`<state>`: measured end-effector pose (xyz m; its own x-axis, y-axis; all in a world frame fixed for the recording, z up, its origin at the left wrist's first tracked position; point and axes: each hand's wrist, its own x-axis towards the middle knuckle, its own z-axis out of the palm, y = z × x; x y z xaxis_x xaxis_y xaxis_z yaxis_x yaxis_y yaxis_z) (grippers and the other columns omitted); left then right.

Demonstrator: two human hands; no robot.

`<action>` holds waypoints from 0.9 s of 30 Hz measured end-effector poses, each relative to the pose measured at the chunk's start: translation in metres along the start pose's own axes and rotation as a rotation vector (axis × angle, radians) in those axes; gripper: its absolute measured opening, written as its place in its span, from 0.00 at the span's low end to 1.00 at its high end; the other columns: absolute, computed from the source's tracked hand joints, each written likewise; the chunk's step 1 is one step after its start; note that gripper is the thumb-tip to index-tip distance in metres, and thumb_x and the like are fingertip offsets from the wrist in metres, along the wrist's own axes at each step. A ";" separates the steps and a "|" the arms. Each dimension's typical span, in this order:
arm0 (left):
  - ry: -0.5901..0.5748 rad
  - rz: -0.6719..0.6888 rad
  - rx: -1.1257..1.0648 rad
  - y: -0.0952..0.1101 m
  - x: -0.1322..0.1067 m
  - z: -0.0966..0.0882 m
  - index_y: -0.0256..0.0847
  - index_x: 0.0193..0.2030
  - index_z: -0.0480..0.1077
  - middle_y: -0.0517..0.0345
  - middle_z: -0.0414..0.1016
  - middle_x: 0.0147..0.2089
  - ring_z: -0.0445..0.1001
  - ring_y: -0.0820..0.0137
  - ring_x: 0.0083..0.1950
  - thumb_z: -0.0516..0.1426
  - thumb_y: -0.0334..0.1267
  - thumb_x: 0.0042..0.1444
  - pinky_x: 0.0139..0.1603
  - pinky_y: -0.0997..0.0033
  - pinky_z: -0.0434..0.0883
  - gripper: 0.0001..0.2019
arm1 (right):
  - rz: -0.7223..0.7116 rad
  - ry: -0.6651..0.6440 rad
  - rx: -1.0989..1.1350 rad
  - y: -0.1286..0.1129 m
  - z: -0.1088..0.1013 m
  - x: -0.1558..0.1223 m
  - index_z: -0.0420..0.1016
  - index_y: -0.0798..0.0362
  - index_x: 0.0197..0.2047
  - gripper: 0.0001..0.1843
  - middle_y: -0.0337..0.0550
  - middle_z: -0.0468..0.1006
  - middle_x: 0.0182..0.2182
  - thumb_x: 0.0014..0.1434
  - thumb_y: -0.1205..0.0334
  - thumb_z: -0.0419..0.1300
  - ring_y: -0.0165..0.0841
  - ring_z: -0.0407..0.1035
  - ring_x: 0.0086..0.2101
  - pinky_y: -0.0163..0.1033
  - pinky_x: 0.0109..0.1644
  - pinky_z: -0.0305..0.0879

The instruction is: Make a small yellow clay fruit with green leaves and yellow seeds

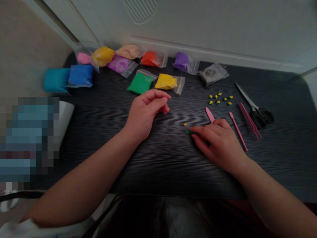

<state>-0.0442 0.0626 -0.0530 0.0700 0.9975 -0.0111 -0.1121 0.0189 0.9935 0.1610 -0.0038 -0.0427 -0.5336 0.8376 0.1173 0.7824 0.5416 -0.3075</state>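
Note:
My left hand [146, 114] hovers over the table, its thumb and fingers curled together; anything between them is hidden. My right hand [220, 142] rests low on the table, thumb and index finger pinched at a small green clay piece [187, 131]. Just beyond it lies a tiny yellow-and-green clay piece [185, 124]. A pink plastic clay knife [210, 115] is partly covered by my right hand's fingers. Farther back sit several little yellow-and-green clay pieces [218, 102] in a loose group.
Right of my hand lie a pink clay stick [239, 132], pink tweezers [248, 120] and black-handled scissors [255, 107]. Bags of green [140, 83], yellow [166, 81], purple [182, 61], red [150, 59] and blue clay [80, 75] line the back of the dark table [168, 165].

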 end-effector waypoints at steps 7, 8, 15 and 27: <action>0.005 -0.004 0.019 0.001 0.000 0.000 0.40 0.30 0.71 0.63 0.68 0.22 0.67 0.76 0.25 0.54 0.32 0.49 0.30 0.74 0.66 0.05 | -0.048 -0.029 -0.041 0.000 0.000 0.000 0.71 0.52 0.45 0.13 0.39 0.74 0.28 0.59 0.64 0.51 0.31 0.65 0.29 0.44 0.45 0.50; 0.006 -0.007 0.024 0.001 0.000 0.001 0.40 0.30 0.71 0.63 0.68 0.22 0.67 0.76 0.25 0.54 0.32 0.49 0.30 0.74 0.66 0.05 | -0.055 -0.039 -0.049 0.000 0.000 0.000 0.72 0.51 0.46 0.13 0.39 0.73 0.28 0.59 0.64 0.51 0.31 0.65 0.30 0.44 0.45 0.50; 0.002 0.001 0.019 0.001 0.000 0.000 0.40 0.30 0.71 0.62 0.68 0.22 0.67 0.76 0.25 0.54 0.32 0.49 0.30 0.74 0.66 0.05 | -0.070 -0.065 -0.104 -0.002 -0.002 -0.001 0.72 0.50 0.46 0.14 0.39 0.73 0.28 0.59 0.62 0.50 0.32 0.65 0.31 0.46 0.45 0.49; 0.012 -0.006 0.029 0.002 0.000 0.001 0.39 0.30 0.71 0.62 0.68 0.21 0.67 0.76 0.25 0.54 0.32 0.49 0.31 0.74 0.66 0.04 | -0.032 0.049 -0.033 -0.001 -0.002 0.000 0.72 0.53 0.43 0.12 0.40 0.75 0.28 0.58 0.64 0.52 0.30 0.64 0.29 0.43 0.44 0.51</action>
<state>-0.0431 0.0621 -0.0509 0.0583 0.9981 -0.0186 -0.0830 0.0234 0.9963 0.1613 -0.0044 -0.0407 -0.5424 0.8221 0.1729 0.7761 0.5692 -0.2716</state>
